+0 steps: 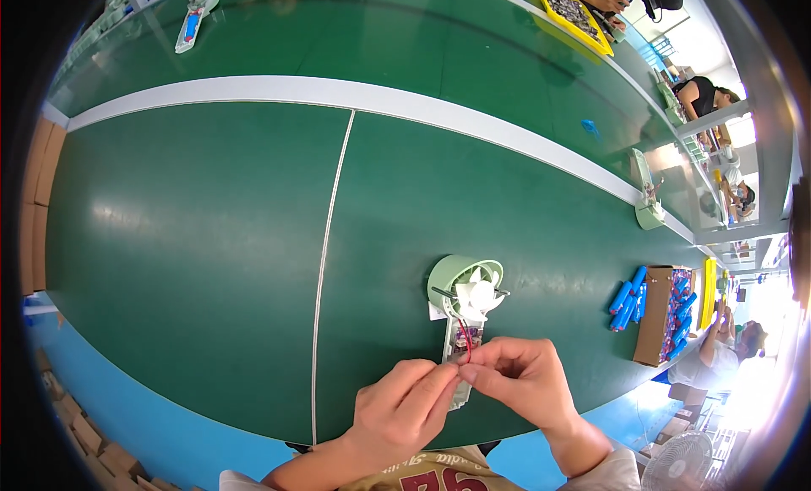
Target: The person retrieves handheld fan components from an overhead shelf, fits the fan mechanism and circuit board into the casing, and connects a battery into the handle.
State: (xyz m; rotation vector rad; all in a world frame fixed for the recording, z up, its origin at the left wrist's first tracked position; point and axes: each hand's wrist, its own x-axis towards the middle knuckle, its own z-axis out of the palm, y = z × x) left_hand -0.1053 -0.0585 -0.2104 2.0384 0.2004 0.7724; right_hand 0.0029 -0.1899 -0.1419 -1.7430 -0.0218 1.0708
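Note:
A pale green handheld fan housing [456,274] lies open on the green table in front of me, with white fan blades [477,295] in its round head. Below the blades, its handle holds a small circuit board, and red wires [468,343] run down over it. My left hand [404,404] pinches the red wires from the left, fingers closed. Opposite it, my right hand [525,379] pinches at the same spot between thumb and forefinger. The fingertips meet over the handle and hide the wire ends and part of the handle.
On the right, blue cylindrical batteries [627,306] lie beside a cardboard box [655,326] of more. Another green fan housing [647,206] rests by the white divider [405,104]. Across it are another fan part [194,22] and a yellow tray [583,22] near a co-worker.

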